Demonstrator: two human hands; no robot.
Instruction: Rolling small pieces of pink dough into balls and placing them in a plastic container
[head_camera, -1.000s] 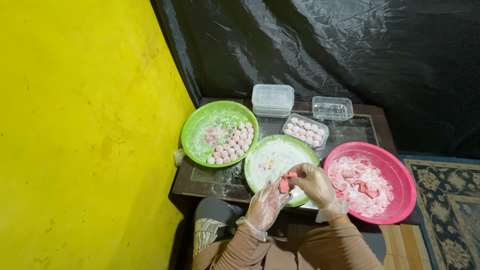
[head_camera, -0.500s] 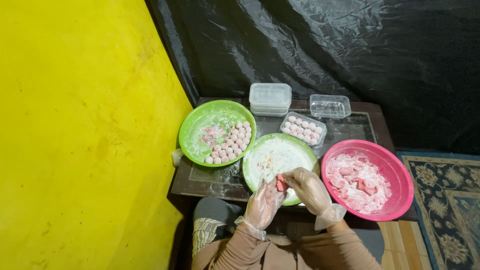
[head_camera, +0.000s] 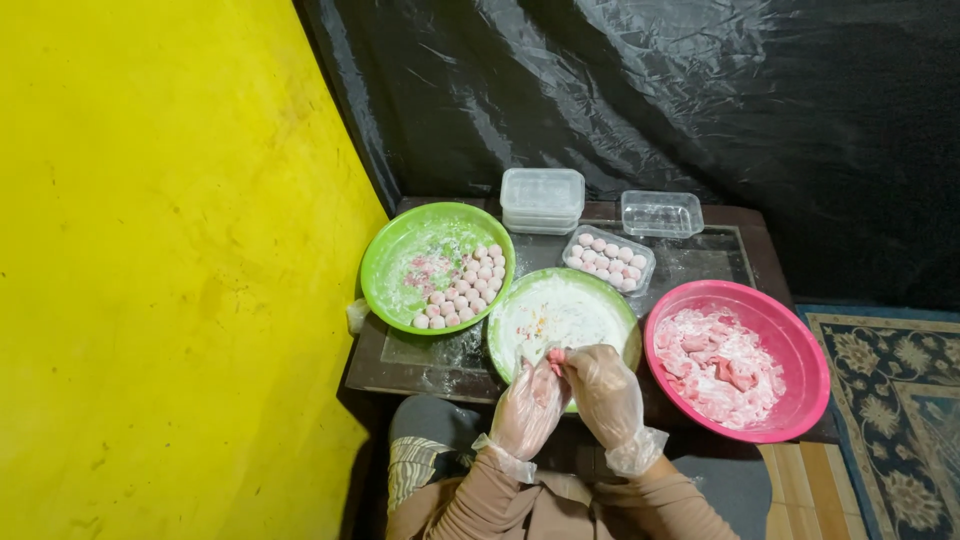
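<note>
Head view is showing a small pink dough piece (head_camera: 556, 357) pinched between your two gloved hands, just over the near rim of the floured green plate (head_camera: 520, 310). Your left hand (head_camera: 527, 405) is curling loosely around it from below, fingers half closed, while your right hand (head_camera: 605, 395) is pressing in from the other side with its fingertips closed on the same piece; how much of the piece lies hidden in the palms I cannot tell. You are probably shaping it round, so be keeping the pressure light and even, and be working over the plate so that loose flour is falling back onto it. Just left of that plate, the green bowl (head_camera: 385, 265) is holding a cluster of finished pale pink balls; be matching your piece to them in size. To your right, the pink bowl (head_camera: 800, 345) is carrying the floured raw chunks. Farther back, a clear tray of balls (head_camera: 608, 258), a stack of lidded containers (head_camera: 541, 198) and an empty clear container (head_camera: 660, 213) are sitting on the dark table (head_camera: 405, 365).
</note>
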